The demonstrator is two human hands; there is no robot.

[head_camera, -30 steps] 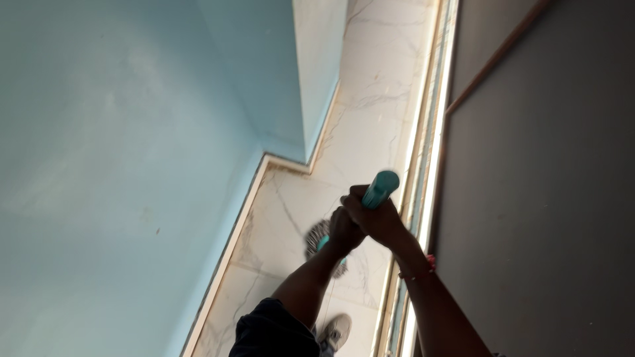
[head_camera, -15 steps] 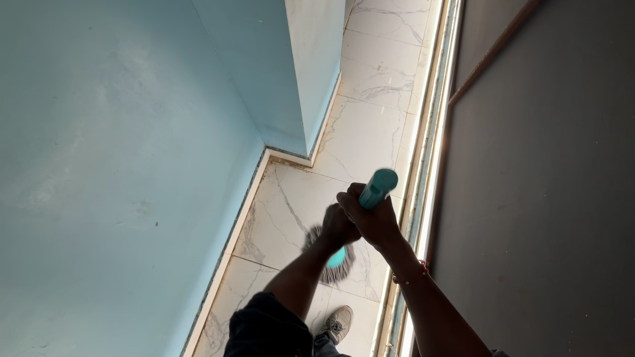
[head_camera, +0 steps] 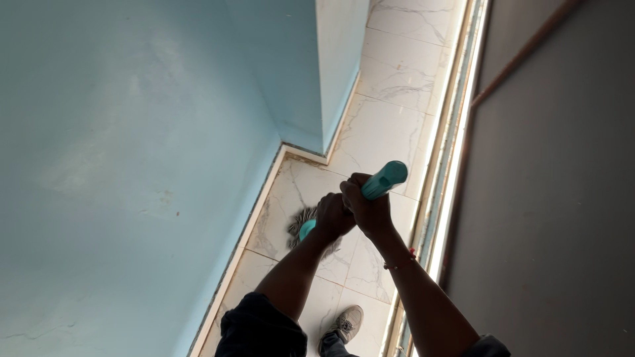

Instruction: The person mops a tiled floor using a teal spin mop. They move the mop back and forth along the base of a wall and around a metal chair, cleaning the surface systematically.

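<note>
Both hands are clamped on a teal plastic mop handle (head_camera: 382, 181), the right hand (head_camera: 368, 209) stacked just above the left hand (head_camera: 333, 216), likely for downward push. Its grey stringy mop head (head_camera: 301, 222) rests on the white marble-patterned floor tiles (head_camera: 387, 125) near the pale blue wall (head_camera: 132, 152). No packages, labels or signs show.

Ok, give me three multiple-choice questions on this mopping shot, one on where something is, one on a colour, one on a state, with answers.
1. Where is the mop head?
A. on the marble floor near the blue wall
B. lifted against the dark panel
C. in a bucket

2. What colour is the mop handle?
A. red
B. teal
C. black

3. How is the handle held?
A. one hand
B. no hands
C. both hands

Answers: 1 A, the strands lie on the tile by the skirting. 2 B, its end shows teal. 3 C, left hand and right hand both wrap it.
</note>
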